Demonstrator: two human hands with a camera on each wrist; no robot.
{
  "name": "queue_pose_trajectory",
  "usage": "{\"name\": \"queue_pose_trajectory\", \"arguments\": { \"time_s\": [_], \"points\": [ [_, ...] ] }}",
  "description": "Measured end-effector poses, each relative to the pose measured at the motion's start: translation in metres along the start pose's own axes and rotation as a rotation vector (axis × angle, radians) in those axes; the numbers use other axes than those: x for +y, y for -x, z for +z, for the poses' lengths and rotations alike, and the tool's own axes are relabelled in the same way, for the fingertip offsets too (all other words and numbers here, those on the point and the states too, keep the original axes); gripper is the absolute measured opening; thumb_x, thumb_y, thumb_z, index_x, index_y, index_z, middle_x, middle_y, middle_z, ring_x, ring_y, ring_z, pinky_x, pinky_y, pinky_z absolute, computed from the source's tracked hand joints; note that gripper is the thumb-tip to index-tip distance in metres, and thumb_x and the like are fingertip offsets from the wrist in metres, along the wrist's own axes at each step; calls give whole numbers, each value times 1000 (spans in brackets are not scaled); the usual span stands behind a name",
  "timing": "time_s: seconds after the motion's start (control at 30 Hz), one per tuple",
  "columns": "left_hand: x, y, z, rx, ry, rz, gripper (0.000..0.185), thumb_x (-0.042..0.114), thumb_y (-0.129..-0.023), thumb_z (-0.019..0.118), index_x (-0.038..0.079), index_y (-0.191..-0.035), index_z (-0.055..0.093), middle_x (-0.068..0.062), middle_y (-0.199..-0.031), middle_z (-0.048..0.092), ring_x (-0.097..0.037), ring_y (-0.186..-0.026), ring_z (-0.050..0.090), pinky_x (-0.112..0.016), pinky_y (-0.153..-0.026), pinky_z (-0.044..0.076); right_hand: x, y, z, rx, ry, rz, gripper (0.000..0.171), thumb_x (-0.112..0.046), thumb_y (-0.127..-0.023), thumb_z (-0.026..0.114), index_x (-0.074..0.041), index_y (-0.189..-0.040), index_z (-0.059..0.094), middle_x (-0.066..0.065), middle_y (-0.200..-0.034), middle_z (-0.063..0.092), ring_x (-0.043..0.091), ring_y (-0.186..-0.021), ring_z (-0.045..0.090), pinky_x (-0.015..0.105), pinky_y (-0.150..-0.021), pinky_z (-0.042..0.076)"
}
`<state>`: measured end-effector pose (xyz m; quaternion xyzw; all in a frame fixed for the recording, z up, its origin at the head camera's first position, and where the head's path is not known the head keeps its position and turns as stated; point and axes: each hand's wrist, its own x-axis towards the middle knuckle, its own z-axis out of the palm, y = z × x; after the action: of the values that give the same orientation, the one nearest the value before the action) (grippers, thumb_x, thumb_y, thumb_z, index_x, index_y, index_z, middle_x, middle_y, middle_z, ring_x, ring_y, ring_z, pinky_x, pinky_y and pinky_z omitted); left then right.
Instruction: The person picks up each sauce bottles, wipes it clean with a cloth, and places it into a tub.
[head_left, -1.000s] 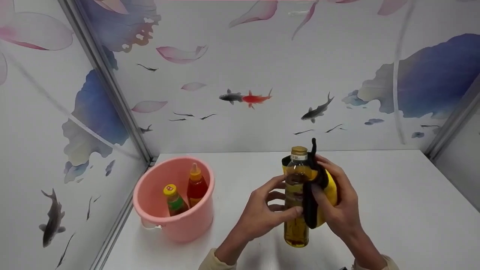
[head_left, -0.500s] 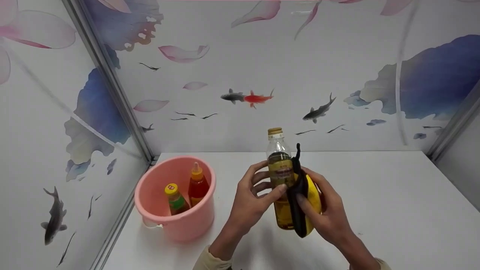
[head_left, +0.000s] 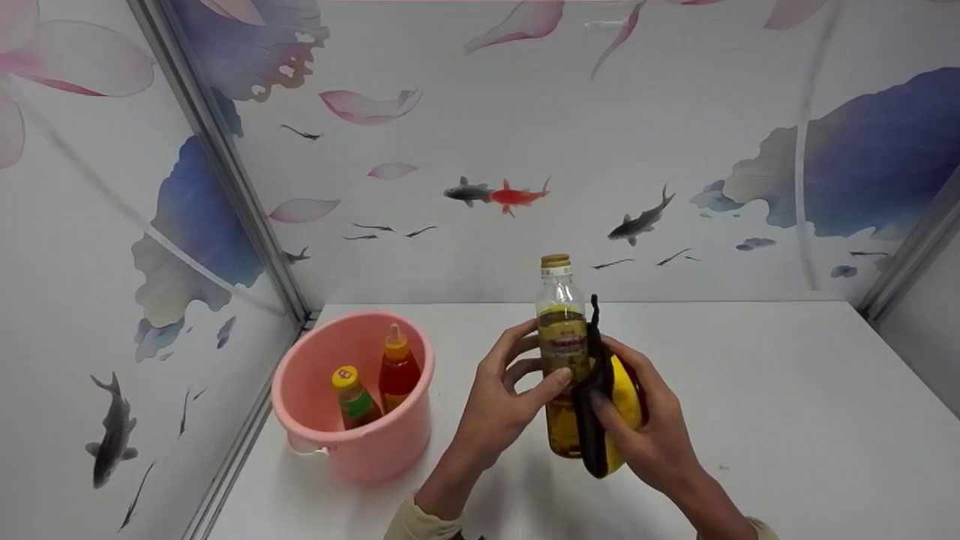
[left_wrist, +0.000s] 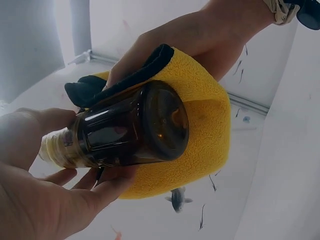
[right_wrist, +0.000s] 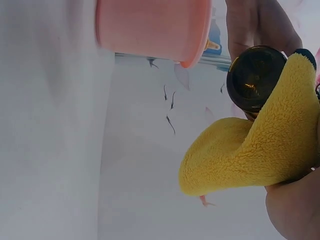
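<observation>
A glass bottle [head_left: 564,341] of yellowish oil with a gold cap stands nearly upright in the air above the table. My left hand [head_left: 504,394] grips its side, thumb in front and fingers behind. Against the bottle's right side my right hand [head_left: 651,412] holds a folded yellow cloth [head_left: 624,397] with a black edge and a hanging loop. In the left wrist view the bottle's base [left_wrist: 167,120] faces the camera, with the cloth [left_wrist: 207,135] wrapped behind it. The right wrist view shows the fluffy cloth [right_wrist: 260,145] partly covering the bottle's underside [right_wrist: 252,80].
A pink bucket [head_left: 375,457] stands on the white table [head_left: 787,420] to the left. Inside it are a yellow-capped bottle with a green label [head_left: 356,401] and a red sauce bottle [head_left: 400,375] with a pointed nozzle. Patterned wall panels [head_left: 675,112] enclose the table's back and sides.
Both hands, with the bottle and cloth, have moved left; the bottle has also risen and turned so its label faces the head camera. Over the last half second they have barely moved.
</observation>
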<state>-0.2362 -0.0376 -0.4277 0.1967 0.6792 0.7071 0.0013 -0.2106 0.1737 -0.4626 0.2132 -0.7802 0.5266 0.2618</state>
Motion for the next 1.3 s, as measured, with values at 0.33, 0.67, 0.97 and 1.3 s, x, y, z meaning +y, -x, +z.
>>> {"name": "queue_pose_trajectory", "arguments": {
  "time_s": [0.33, 0.67, 0.97, 1.3],
  "points": [
    [-2, 0, 4, -78, -28, -14, 63, 30, -101, 79, 36, -157, 52, -3, -141, 62, -23, -124, 69, -41, -110, 59, 3, -3, -3, 35, -13, -42, 75, 10, -97, 70, -18, -163, 48, 3, -142, 64, 17, -106, 67, 21, -90, 62],
    [-8, 0, 5, -189, 20, -68, 62, 26, -102, 76, 27, -159, 52, -7, -134, 66, -22, -123, 70, -40, -107, 61, 5, -7, -7, 76, -20, -85, 75, 13, -100, 64, -15, -166, 43, 7, -146, 62, 17, -108, 66, 21, -91, 62],
    [-22, -1, 17, -89, 46, 64, 51, 22, -103, 76, 26, -150, 56, -2, -143, 64, -22, -127, 69, -33, -113, 56, 4, -7, -8, 85, -4, -41, 81, 12, -99, 67, -18, -168, 39, 6, -148, 60, 18, -113, 66, 20, -96, 60],
    [-23, -2, 17, -43, 58, 130, 56, 20, -105, 74, 27, -155, 50, -4, -148, 61, -24, -131, 67, -36, -111, 58, 4, -3, -3, 47, -10, -17, 81, 6, -100, 70, -21, -169, 38, 1, -144, 61, 16, -111, 67, 21, -93, 62]
  ]
}}
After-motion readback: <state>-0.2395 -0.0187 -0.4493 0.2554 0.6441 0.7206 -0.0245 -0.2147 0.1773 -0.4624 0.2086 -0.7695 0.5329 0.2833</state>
